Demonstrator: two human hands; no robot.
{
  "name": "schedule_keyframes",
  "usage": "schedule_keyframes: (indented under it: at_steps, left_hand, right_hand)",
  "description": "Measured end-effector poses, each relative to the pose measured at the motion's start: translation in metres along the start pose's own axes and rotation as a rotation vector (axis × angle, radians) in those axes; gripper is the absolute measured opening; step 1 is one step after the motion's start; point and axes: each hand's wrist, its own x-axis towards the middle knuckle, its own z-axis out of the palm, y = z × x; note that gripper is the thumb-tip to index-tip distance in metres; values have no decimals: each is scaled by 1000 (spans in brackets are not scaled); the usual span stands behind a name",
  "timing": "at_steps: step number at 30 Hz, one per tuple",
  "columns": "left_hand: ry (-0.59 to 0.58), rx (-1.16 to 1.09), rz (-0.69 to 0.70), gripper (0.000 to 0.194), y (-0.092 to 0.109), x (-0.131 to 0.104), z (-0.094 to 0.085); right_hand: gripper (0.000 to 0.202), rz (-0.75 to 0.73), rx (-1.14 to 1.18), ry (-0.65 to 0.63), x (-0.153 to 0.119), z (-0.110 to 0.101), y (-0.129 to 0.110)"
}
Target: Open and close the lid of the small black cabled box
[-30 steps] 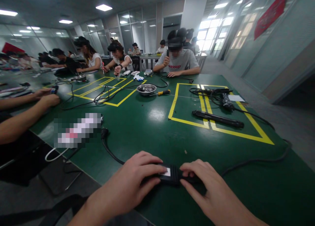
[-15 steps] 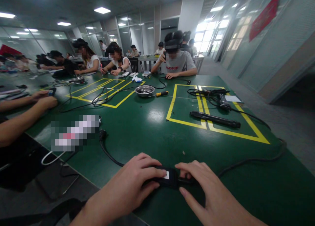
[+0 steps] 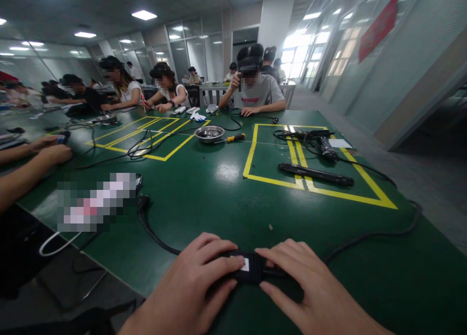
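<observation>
A small black box (image 3: 251,268) with a white label lies near the front edge of the green table, with a black cable at each end. My left hand (image 3: 199,276) grips its left part, index fingertip on the label. My right hand (image 3: 299,279) has thumb and fingertips around the right end of the box, where the cable enters. To the left, the cable runs to a black plug (image 3: 143,203). On the right, a black cable (image 3: 372,235) curves off toward the table's right edge.
A blurred-out pale object (image 3: 100,201) lies on the left. Farther back are a metal bowl (image 3: 209,134), a yellow-black screwdriver (image 3: 236,138), a black rod (image 3: 315,174) and a tangle of cables within yellow tape. A person's forearms (image 3: 32,167) rest at the left; others sit opposite.
My right fingertips have closed in on the right end of the box. The head view has shifted slightly, so the background sits farther left.
</observation>
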Motion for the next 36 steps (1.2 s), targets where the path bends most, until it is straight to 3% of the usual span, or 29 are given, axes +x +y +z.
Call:
schedule_keyframes:
  at_steps: [15,31,36]
  left_hand:
    - [-12,29,24,49,-4,0,0]
    - [16,-7,-17,38,-4,1,1]
    - [61,-96,-65,51,-6,-4,-1]
  right_hand:
    - [50,5,-45,-17,1,2,0]
    - [45,38,-22,-55,3,1,-3]
    - [57,62,-1,-30,0,4,-2]
